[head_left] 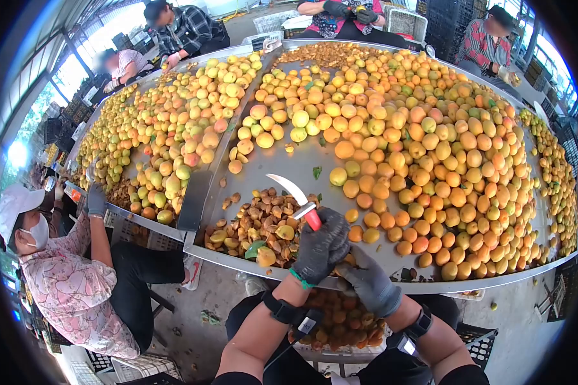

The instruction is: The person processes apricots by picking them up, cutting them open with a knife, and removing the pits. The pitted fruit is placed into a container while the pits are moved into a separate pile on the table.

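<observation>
My left hand (321,247), in a dark work glove, is closed around the red handle of a curved knife (292,191). Its blade points up and to the left, above the metal table. Close beside it, at the table's front edge, my right hand (369,282) has its gloved fingers curled. A small orange-brown bit shows between the hands; what the right fingers hold is mostly hidden. Left of the knife lies a heap of apricot stones (241,221) with a few fruits and a leaf. Whole apricots (430,167) are piled to the right. Below my hands, a container holds opened apricots (347,321).
A raised metal divider (196,199) splits the table (282,163). More apricots (173,122) cover the left section. A masked person (70,263) sits close on the left; several other people sit around the far side. Black crates (478,340) stand by my legs.
</observation>
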The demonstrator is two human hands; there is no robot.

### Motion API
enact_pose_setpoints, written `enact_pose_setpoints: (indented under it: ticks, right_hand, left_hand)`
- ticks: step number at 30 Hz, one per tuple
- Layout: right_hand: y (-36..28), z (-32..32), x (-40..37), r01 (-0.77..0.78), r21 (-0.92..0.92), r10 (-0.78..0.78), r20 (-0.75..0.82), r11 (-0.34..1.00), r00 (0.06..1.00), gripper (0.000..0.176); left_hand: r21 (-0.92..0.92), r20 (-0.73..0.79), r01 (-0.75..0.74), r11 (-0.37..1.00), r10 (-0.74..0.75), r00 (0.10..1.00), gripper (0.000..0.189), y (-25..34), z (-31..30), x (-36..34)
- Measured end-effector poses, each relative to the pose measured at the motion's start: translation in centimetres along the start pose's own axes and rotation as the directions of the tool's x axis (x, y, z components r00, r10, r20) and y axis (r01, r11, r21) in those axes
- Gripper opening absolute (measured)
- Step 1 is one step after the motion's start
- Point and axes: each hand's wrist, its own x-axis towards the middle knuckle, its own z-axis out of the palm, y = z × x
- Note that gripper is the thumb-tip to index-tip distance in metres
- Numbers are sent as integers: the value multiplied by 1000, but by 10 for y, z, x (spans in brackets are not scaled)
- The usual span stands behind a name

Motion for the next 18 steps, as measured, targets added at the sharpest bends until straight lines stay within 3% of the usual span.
enact_pose_setpoints:
  ticks: [5, 8, 11, 18]
  right_hand:
    - [-14, 12, -12, 21, -6, -21, 29, 1000, 999, 48]
    - [-1, 11, -7, 74, 101, -79, 38, 992, 996, 47]
    - [-6, 13, -7, 71, 73, -76, 70, 995, 995, 45]
    - [-7, 18, -7, 92, -77, -88, 51, 993, 995, 41]
  left_hand:
    - [2, 86, -62, 998, 61, 994, 12, 13, 8, -7]
    - [45, 81, -286, 957, 282, 956, 16, 18, 10, -6]
    - [-32, 78, -209, 977, 211, 974, 16, 31, -3, -7]
    - [-74, -3, -261, 963, 261, 965, 7, 26, 0, -9]
